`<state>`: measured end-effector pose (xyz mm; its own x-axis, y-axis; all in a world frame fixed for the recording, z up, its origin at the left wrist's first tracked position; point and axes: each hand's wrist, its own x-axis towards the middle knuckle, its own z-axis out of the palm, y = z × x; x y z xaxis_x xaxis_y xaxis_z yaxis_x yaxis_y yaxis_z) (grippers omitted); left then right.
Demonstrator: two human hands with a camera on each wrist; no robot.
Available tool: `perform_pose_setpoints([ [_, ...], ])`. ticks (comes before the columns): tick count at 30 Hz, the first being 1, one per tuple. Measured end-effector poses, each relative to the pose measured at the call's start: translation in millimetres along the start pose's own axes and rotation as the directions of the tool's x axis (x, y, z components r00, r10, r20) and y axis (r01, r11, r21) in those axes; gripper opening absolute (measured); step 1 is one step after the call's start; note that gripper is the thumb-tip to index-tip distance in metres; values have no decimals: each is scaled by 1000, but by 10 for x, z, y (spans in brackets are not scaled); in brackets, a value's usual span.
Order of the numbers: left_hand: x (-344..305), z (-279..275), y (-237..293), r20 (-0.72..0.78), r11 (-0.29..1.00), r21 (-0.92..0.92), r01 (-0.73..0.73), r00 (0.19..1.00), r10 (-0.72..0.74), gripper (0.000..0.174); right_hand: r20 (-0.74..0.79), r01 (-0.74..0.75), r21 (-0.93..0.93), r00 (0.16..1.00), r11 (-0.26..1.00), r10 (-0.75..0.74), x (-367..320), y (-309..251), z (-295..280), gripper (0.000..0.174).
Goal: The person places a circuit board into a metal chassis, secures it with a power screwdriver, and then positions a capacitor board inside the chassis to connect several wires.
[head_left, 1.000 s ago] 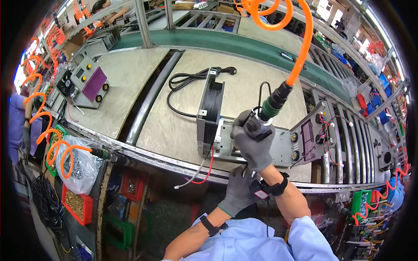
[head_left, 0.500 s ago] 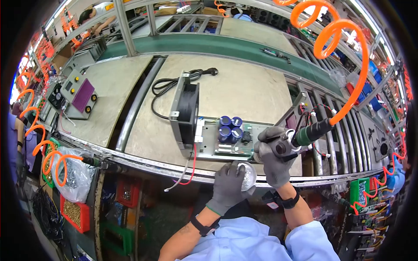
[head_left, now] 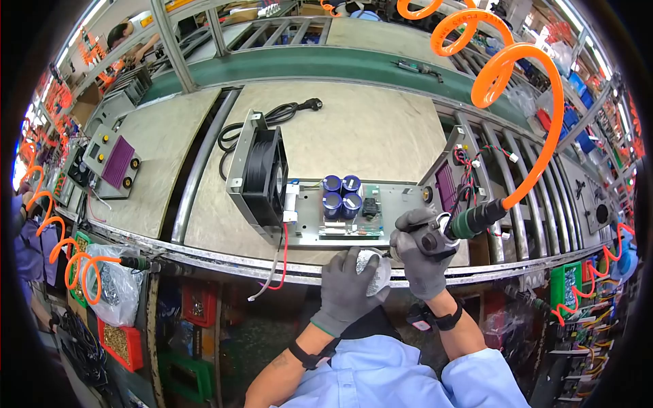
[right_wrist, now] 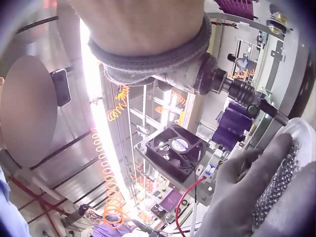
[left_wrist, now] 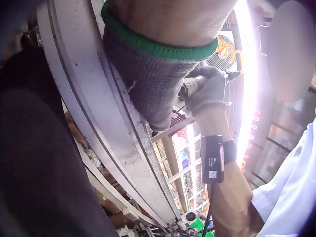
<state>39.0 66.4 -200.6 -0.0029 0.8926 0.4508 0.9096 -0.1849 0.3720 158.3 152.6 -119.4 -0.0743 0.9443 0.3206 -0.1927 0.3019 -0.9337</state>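
Observation:
In the head view my gloved left hand [head_left: 345, 289] holds a small white dish [head_left: 382, 277] of screws at the table's front edge. Loose silver screws [right_wrist: 276, 192] fill it in the right wrist view. My gloved right hand [head_left: 416, 265] grips an air screwdriver [head_left: 435, 239] fed by an orange coiled hose [head_left: 554, 129]. Its bit [right_wrist: 280, 117] points at the dish's rim. Just behind the hands lies a metal chassis [head_left: 405, 200] with a circuit board [head_left: 371, 228] and blue capacitors [head_left: 332, 202]. A black fan [head_left: 266, 170] stands at its left end, a purple-grilled panel [head_left: 447, 187] at its right.
A black power cord [head_left: 279, 115] lies behind the fan. Red and grey wires [head_left: 284, 255] hang over the front edge. Another panelled unit [head_left: 112, 163] stands left, beyond a roller [head_left: 204, 163]. More rollers [head_left: 537, 177] run on the right. Screw bins [head_left: 121, 343] sit below left.
The right hand has drawn the screwdriver from over the chassis toward the front right, uncovering the board. The left hand has come out from under it with the dish of screws. The head view has shifted.

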Motion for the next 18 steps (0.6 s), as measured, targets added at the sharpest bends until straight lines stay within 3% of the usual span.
perform_pose_setpoints([
  [11,5,16,-13,-7,999,-19,35,999,-35,75,-2,-57,84,998,995,57,-14,82,106,27],
  [14,6,31,-23,-22,999,-21,36,999,-36,76,5,-17,-34,1000,999,17,5,173,107,26],
  [18,14,23,-28,8,998,-34,53,999,-53,76,40,-36,-25,999,999,37,32,144,121,25],
])
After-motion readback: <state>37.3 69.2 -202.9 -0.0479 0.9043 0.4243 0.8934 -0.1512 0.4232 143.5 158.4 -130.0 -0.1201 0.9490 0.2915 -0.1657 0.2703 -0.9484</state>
